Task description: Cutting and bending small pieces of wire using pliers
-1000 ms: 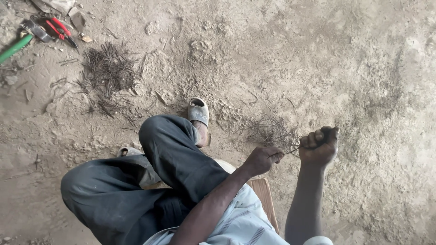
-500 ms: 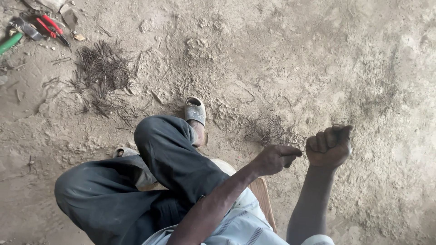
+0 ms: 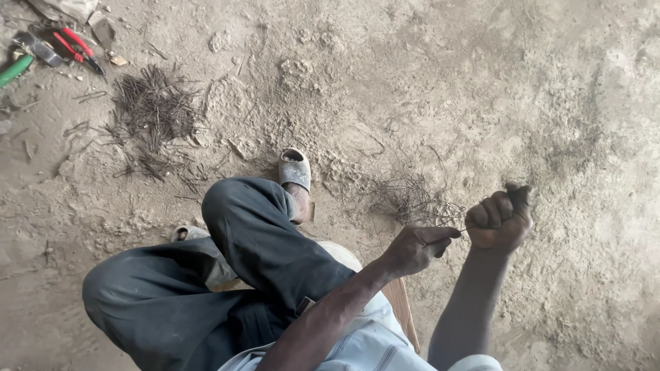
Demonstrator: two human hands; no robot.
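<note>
I sit cross-legged in dark trousers over a dirt floor. My left hand [image 3: 419,247] pinches the end of a thin wire [image 3: 465,229] between thumb and fingers. My right hand [image 3: 500,220] is a closed fist just to its right, gripping the other end of the wire and a dark stub that sticks out at the top. The hands are a few centimetres apart, with the wire short between them. Under and beyond them, a loose tangle of thin wire [image 3: 409,199] lies on the ground.
A pile of short dark wire pieces [image 3: 155,110] lies at the upper left. Red-handled pliers [image 3: 77,48] and a green-handled tool [image 3: 15,69] sit in the top left corner. A grey sandal [image 3: 294,168] is on my foot, and a wooden seat edge [image 3: 402,312] shows beneath me.
Both hands have drifted slightly to the right in view, still close together on the wire. The left fingers now pinch nearer the right fist.
</note>
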